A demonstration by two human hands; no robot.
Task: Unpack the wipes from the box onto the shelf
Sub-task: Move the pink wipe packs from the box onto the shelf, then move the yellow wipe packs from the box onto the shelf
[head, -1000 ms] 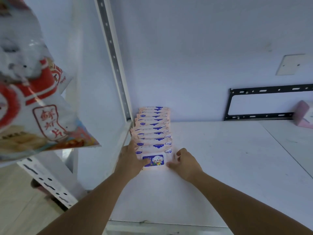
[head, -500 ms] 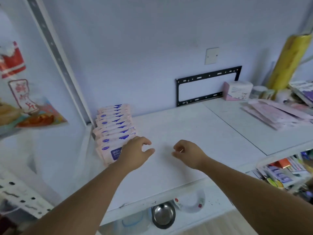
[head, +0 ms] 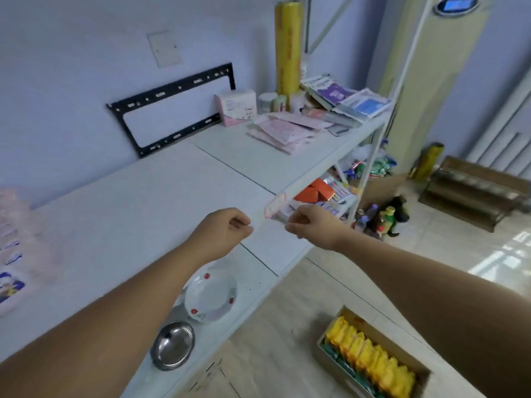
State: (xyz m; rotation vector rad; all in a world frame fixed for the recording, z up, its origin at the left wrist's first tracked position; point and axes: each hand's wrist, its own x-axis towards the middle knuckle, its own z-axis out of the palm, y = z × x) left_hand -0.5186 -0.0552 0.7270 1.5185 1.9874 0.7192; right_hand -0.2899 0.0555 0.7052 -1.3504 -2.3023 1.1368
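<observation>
We are standing at the white shelf [head: 149, 193] with both hands empty and hovering at its front edge. The left hand [head: 221, 229] is loosely curled, fingers half closed on nothing. The right hand [head: 311, 224] is likewise loosely curled and empty, just past the shelf lip near a small price tag [head: 275, 205].

The wipes [head: 13, 248] are lying in a row at the far left of the shelf, blurred at the picture's edge, well apart from both hands. A cardboard box [head: 370, 359] is sitting on the floor below and to the right, open-topped and filled with upright yellow packets [head: 365, 351]. We cannot tell from this view whether these are wipes or another product.

We are judging the step in hand to be the return trip to the box for the next batch. To do it well, we are planning to bend down to the box, take packs from one end of the row so the rest stay upright, and grip them flat between both palms so none slide out.

When placing, we are aiming to set new packs directly against the existing row, same face forward. The bowl [head: 211, 297] and steel dish [head: 172, 344] on the lower shelf are sitting close to the reaching path; we are noting them as things to avoid knocking.
</observation>
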